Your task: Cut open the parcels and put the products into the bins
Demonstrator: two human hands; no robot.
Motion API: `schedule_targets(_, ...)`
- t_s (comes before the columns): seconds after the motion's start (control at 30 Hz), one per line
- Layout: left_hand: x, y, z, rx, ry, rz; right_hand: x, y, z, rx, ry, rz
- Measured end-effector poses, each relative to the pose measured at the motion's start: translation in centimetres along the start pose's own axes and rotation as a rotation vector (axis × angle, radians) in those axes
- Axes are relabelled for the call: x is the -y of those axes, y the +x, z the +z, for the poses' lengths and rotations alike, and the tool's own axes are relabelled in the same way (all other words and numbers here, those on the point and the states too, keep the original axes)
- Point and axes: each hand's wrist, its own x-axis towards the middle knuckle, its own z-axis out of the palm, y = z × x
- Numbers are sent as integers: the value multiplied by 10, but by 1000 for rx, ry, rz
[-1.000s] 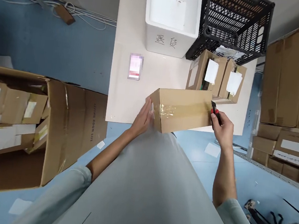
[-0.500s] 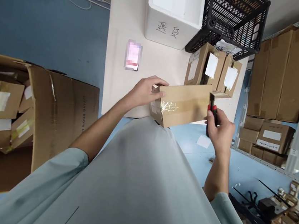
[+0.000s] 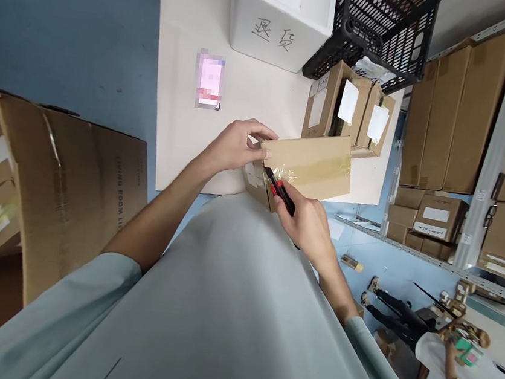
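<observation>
A taped cardboard box [image 3: 314, 163] lies on the near edge of a pale table [image 3: 176, 138]. My left hand [image 3: 239, 145] grips the box's left end, fingers curled over its top edge. My right hand [image 3: 307, 223] is closed round a red and black utility knife [image 3: 279, 191], whose tip rests at the taped left end of the box, close to my left hand.
A white foam bin [image 3: 281, 16] and a black plastic crate [image 3: 380, 27] stand at the table's back, with two labelled small boxes [image 3: 347, 112] before the crate. A large open carton [image 3: 52, 185] of parcels sits left. Shelves of boxes [image 3: 460, 128] are right; another person [image 3: 457, 353] crouches lower right.
My right hand carried the knife from the box's right end across to its left end. My left hand shifted from the box's side to gripping over its top edge.
</observation>
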Motion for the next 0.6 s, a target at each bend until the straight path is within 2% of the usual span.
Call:
schedule_targets(0.17, 3, -3, 3, -12, -20, 11, 7, -1, 1, 14, -73, 2)
schedule_targets(0.33, 4, -4, 6, -24, -16, 7, 21, 0, 2, 67, -163, 73)
schedule_targets(0.47, 3, -5, 6, -25, -28, 8, 32, 9, 14, 35, -180, 96)
schedule_targets(0.6, 2, -7, 7, -43, -57, 0, 30, 8, 24, 11, -187, 58)
